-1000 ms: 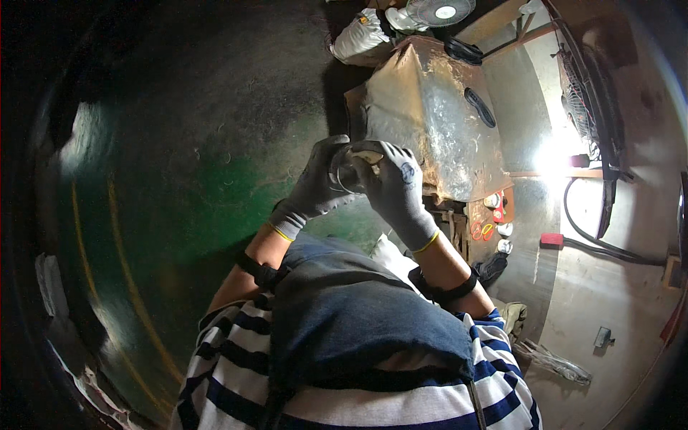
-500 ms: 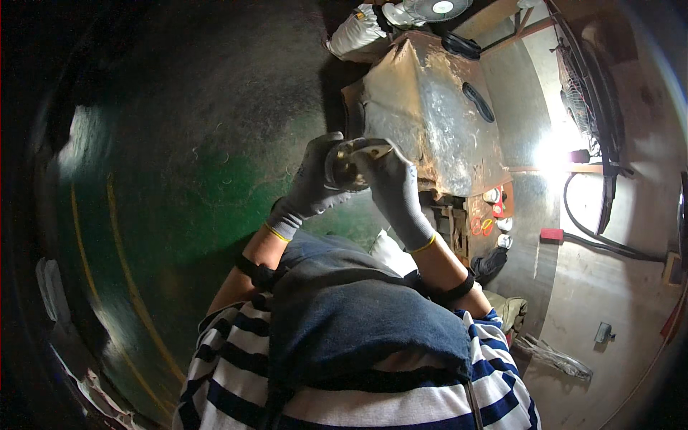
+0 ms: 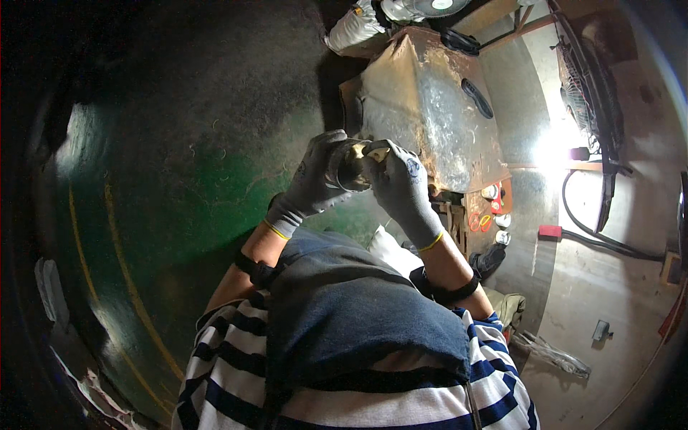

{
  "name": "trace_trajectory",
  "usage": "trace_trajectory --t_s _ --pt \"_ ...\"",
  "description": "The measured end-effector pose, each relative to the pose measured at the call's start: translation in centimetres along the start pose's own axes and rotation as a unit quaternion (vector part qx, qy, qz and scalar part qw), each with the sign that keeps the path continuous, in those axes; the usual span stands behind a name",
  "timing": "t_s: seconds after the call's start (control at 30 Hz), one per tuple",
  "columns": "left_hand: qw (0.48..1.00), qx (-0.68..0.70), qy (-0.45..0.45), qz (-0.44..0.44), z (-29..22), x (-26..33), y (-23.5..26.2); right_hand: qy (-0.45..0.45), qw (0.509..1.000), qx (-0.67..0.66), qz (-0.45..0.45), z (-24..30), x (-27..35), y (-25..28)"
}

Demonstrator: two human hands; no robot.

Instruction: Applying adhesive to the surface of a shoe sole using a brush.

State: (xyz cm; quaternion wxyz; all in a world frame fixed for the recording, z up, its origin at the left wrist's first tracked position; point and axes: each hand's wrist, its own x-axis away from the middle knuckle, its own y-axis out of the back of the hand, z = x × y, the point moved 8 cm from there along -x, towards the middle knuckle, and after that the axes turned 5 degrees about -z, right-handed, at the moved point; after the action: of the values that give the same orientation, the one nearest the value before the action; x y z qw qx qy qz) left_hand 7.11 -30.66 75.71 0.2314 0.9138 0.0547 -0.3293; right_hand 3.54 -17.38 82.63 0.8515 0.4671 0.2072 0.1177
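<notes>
Apparently the handling is under way: the left hand [image 3: 313, 172]'s grip curls around a round item [image 3: 351, 170], held up between both hands, while the right hand [image 3: 405, 178]'s grip pinches a small pale piece [image 3: 378, 153] beside it. Neither rests on the worn surface [image 3: 459, 129]; how much remains is unclear.

White sack [image 3: 355, 30] set beside fan [image 3: 424, 8]. Dark sole-shaped piece [image 3: 477, 99] laid on worn table [image 3: 459, 147]. Green floor [image 3: 222, 190] marked with yellow lines [image 3: 129, 288]. Red block [image 3: 550, 231] joined to black cable [image 3: 610, 246]. Bright light [image 3: 555, 152] seen at right.
</notes>
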Motion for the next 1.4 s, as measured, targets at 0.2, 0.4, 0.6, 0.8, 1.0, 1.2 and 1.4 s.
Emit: trace_trajectory --t_s 0.2,0.4,0.6,0.8,1.0,1.2,1.4 --pt "1.000 0.011 0.012 0.016 0.0 0.0 -0.3 -0.157 0.975 -0.155 0.025 -1.9 1.4 -1.8" --pt "0.982 0.150 0.113 -0.009 1.7 0.5 -0.7 -0.121 0.963 -0.240 -0.029 -0.4 -0.1 0.1" --pt "0.983 0.142 0.109 -0.032 1.7 0.3 -0.5 0.089 0.995 0.023 -0.026 1.5 -0.5 1.3" --pt "0.986 0.106 0.127 -0.008 3.4 1.8 -0.8 0.040 0.998 -0.043 -0.014 0.9 -0.1 0.8" --pt "0.994 0.063 0.086 -0.018 2.3 0.8 -0.5 -0.074 0.987 -0.135 0.039 -0.3 0.1 -0.4" --pt "0.995 0.063 0.082 -0.006 2.6 1.0 -1.0 -0.044 0.995 -0.086 -0.004 -1.3 0.3 -0.6" --pt "0.987 0.118 0.109 -0.026 2.4 0.7 -0.9 -0.053 0.993 -0.101 0.013 -2.3 0.8 -1.2"
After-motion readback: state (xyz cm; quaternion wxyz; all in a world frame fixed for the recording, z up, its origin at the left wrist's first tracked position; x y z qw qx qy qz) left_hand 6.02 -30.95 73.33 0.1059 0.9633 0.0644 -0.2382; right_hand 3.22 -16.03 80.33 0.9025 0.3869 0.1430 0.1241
